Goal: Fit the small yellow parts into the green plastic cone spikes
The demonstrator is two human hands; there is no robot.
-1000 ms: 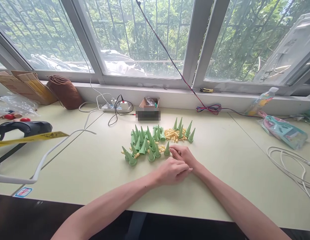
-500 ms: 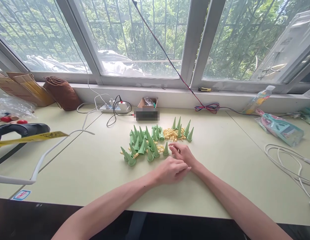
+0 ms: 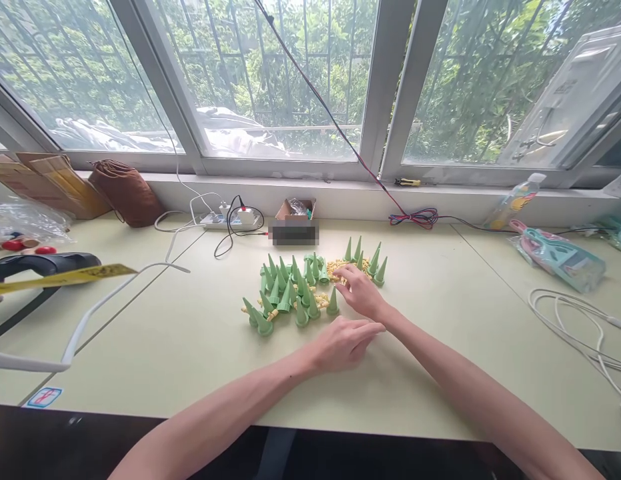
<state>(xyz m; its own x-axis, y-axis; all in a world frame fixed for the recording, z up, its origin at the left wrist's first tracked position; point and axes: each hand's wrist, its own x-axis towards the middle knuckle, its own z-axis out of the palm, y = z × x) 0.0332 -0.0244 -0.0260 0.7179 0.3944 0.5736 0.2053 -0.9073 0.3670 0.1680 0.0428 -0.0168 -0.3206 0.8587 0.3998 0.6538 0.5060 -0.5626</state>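
Just in front of the pile, my left hand [image 3: 343, 343] hovers over or rests on the table, its index finger stretched to the right and the other fingers loosely curled. Nothing shows in it, though its palm side is hidden. My right hand [image 3: 360, 291] reaches into a heap of small yellow plastic pieces [image 3: 335, 268], thumb and fingers apart. Around the heap stand several green plastic cones [image 3: 381, 272]. More green cones [image 3: 285, 297] cluster to the left, some with yellow pieces between them. One lone cone [image 3: 333, 302] stands by my right thumb.
Behind the cones sit a small open box [image 3: 296, 208] and a power strip [image 3: 225, 219] with cables. A black headset [image 3: 50, 260] and a white cable or strap [image 3: 85, 327] occupy the left. Right are a bottle [image 3: 515, 200], a plastic-wrapped item [image 3: 565, 257] and white cables [image 3: 575, 320].
My right hand has moved up and forward, from beside the lone cone to the yellow pieces. My left hand stays nearly in place, its index finger now straighter. The view shifted slightly.
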